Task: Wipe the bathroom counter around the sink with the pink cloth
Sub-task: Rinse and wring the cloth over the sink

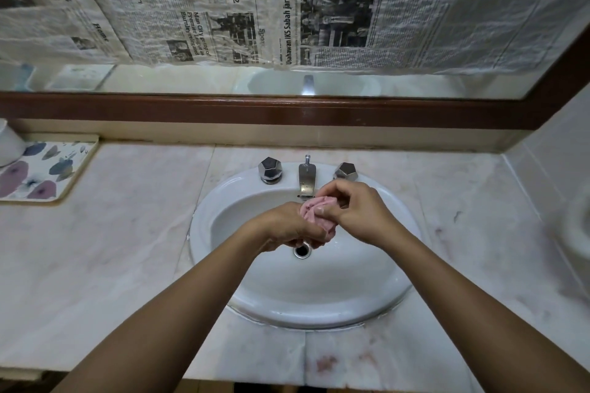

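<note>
The pink cloth (316,212) is bunched into a tight wad over the white sink basin (223,220), just below the chrome spout (307,180). My left hand (287,226) grips its lower end above the drain (302,250). My right hand (354,210) is closed around its upper end. Both hands press together on the cloth, and most of it is hidden inside my fingers. The pale marble counter (121,252) surrounds the sink on all sides.
Two faceted chrome tap knobs (270,169) (345,171) flank the spout. A floral tray (41,174) with a white cup (8,143) sits at the far left. A newspaper-covered mirror in a brown frame (287,112) stands behind. Reddish stains (325,362) mark the counter's front edge.
</note>
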